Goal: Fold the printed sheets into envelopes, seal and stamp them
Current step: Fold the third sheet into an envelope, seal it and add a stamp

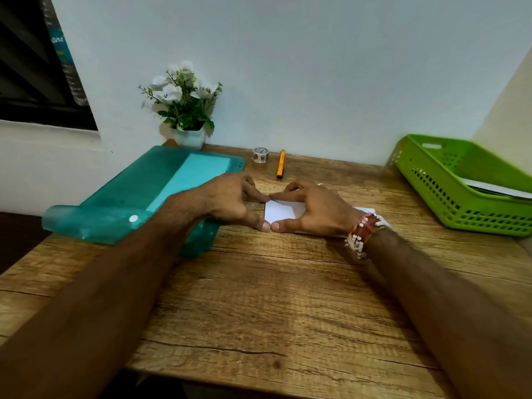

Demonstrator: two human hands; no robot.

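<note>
Paper, a white folded sheet (280, 212), lies flat on the wooden table (259, 298) with its long axis running left to right. Its left short edge is framed between the two hands, and the rest stretches rightward under the right hand (316, 211) and the beaded wrist. Neither hand grasps it: both press down with arched fingers, thumbs meeting tip to tip at the near edge and forefingers meeting at the far edge. The left hand (230, 198) sits almost wholly off the sheet, only its fingertips (263, 198) touching that left edge. So the right hand looks best placed to pin the sheet while the left runs the crease. The tape roll (260, 154) and orange pen (280, 164) wait beyond, well apart.
</note>
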